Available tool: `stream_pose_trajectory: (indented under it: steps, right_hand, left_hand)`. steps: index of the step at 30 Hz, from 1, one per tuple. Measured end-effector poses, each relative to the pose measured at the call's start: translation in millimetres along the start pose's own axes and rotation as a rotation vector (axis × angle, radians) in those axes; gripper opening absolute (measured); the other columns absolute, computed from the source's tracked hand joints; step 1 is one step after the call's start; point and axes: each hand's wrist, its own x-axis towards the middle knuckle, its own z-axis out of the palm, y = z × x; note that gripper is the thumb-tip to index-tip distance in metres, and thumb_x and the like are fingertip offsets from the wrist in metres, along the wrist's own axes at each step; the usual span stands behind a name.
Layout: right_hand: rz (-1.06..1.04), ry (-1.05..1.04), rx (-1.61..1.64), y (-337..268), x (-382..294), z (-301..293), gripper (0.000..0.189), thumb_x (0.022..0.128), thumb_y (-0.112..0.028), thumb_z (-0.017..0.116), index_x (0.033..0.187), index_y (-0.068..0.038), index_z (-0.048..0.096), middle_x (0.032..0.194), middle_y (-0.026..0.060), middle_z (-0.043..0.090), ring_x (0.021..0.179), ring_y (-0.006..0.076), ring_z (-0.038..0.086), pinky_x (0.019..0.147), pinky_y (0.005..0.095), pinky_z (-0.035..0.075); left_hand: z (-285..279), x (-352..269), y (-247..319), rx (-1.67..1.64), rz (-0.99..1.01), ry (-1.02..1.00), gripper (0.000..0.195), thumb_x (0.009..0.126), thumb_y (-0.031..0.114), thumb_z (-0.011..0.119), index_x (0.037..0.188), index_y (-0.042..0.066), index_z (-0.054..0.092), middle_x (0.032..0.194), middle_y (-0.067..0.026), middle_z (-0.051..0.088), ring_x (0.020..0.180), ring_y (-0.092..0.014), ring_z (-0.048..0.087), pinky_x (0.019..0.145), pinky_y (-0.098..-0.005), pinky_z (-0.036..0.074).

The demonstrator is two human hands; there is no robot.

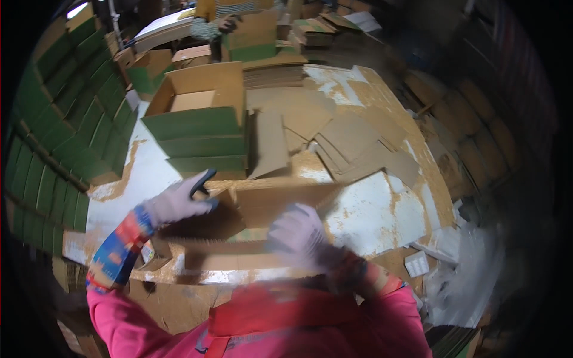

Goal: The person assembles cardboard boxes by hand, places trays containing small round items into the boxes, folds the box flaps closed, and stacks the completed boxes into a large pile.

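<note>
An open cardboard box lies before me near the front edge of the worktable, its flaps spread. My left hand, in a pale glove with dark fingertips, is at the box's left end, thumb and fingers apart; contact with the cardboard is unclear. Over the near side of the box is my gloved right hand, blurred, its fingers bent; whether it grips the cardboard is hard to tell. Beyond my left hand stands a stack of green and brown cardboard boxes, the top one open.
Flat cardboard sheets lie across the worktable. Green boxes are piled high at the left. A co-worker's gloved hand touches a carton at the far side. Clear plastic film and a small white block are at the right.
</note>
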Motion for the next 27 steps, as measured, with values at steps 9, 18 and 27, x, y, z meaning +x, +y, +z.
stream_pose_trajectory:
  steps: [9,18,27]
  right_hand:
    - [-0.019,-0.257,0.747,7,9,-13,0.042,0.075,-0.015,0.071,0.115,-0.011,0.060,0.127,0.0185,0.052,0.127,0.0345,0.041,0.104,0.0441,0.037]
    - [0.565,-0.317,0.915,43,9,18,0.065,0.076,-0.030,0.074,0.130,-0.007,0.046,0.119,0.0151,0.055,0.109,0.0220,0.054,0.092,0.0361,0.045]
    - [0.145,-0.086,-0.316,49,87,15,0.091,0.073,-0.064,0.057,0.143,-0.011,0.032,0.145,0.0257,0.026,0.137,0.0426,0.019,0.111,0.0564,0.007]
  left_hand:
    - [86,7,-27,0.396,0.607,0.592,0.054,0.072,0.013,0.064,0.123,0.000,0.054,0.096,-0.0068,0.060,0.079,-0.014,0.059,0.068,-0.0265,0.049]
    - [67,23,-94,-0.656,0.304,0.520,0.073,0.094,0.029,0.049,0.150,0.009,0.006,0.154,-0.0128,0.013,0.143,-0.025,0.012,0.113,-0.0364,0.019]
    - [100,28,-81,0.217,0.282,1.059,0.116,0.059,0.041,0.084,0.145,-0.002,0.017,0.146,-0.0300,0.018,0.136,-0.043,0.020,0.112,-0.0467,0.019]
